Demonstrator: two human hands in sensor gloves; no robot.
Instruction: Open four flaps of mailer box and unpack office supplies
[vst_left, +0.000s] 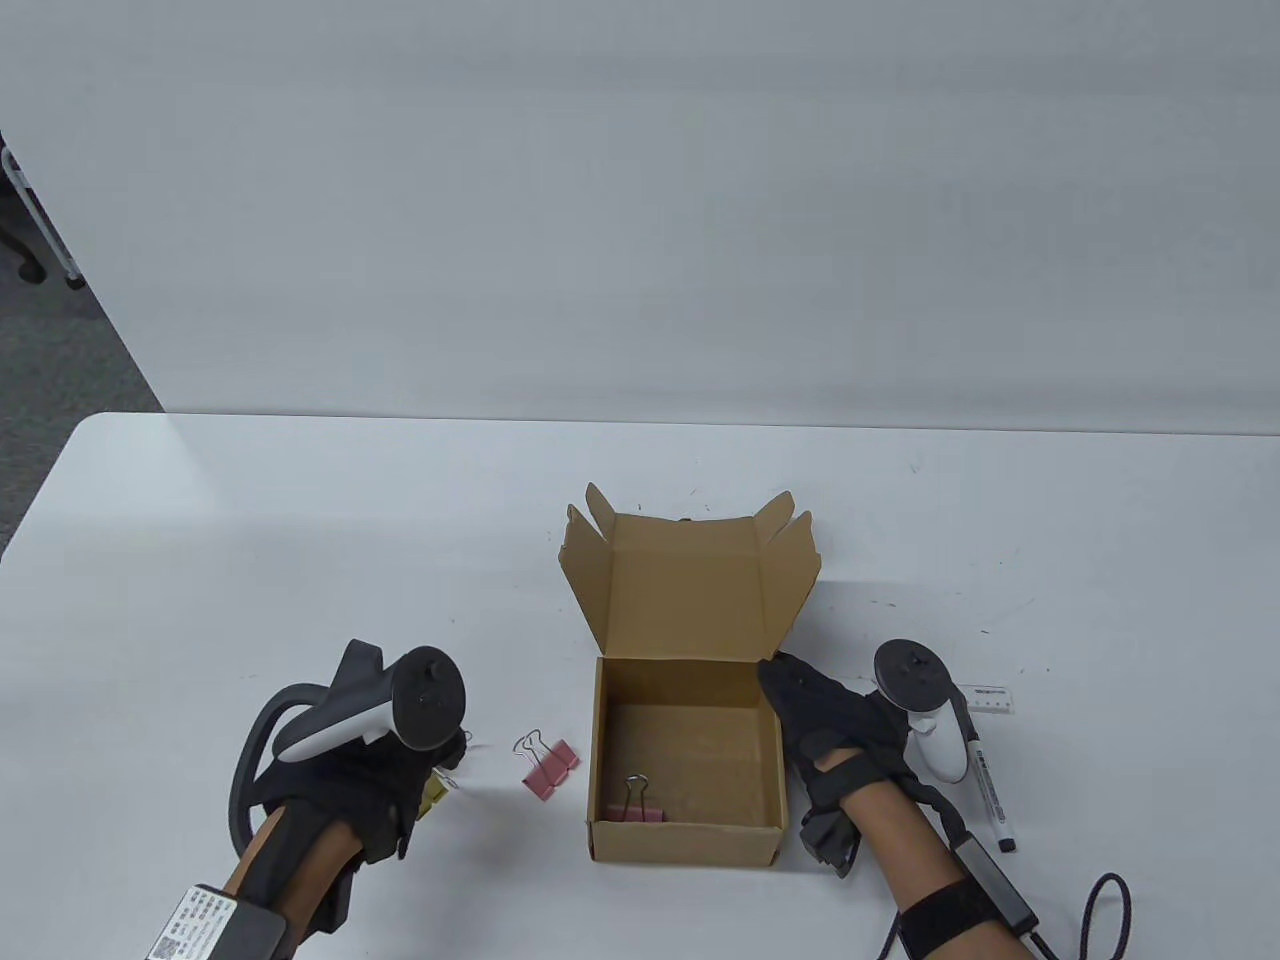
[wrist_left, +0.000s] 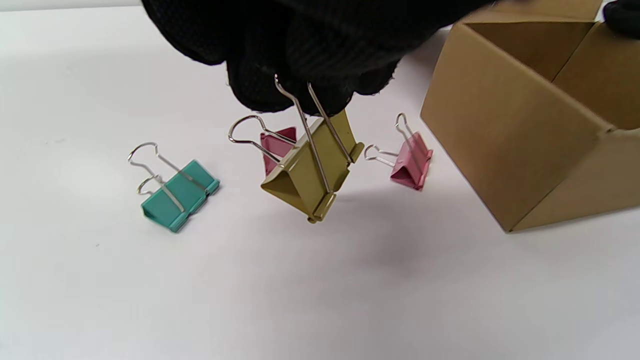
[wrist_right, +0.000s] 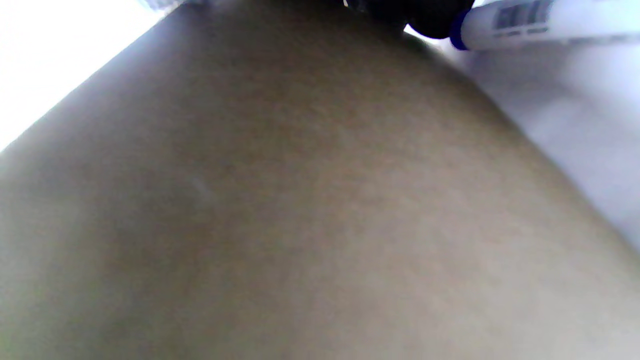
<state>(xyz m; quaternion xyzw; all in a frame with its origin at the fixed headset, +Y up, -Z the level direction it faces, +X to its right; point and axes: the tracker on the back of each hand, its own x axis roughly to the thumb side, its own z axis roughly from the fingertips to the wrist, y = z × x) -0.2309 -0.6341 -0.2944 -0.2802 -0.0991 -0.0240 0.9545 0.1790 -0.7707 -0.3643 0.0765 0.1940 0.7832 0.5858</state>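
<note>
The brown mailer box (vst_left: 688, 760) is sitting open on the white table (vst_left: 300, 560) with one pink clip (vst_left: 634, 808) inside it, while left of the box the left hand (vst_left: 375, 765) is pinching a yellow clip (wrist_left: 310, 175) by its wire handles above the table, and the right hand (vst_left: 835, 725) is resting against the box's right wall, fingers too hidden to tell

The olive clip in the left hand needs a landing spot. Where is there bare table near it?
Bare table lies in front of the teal binder clip and under the olive binder clip. Crowded: toward the mailer box, where two pink binder clips lie.
</note>
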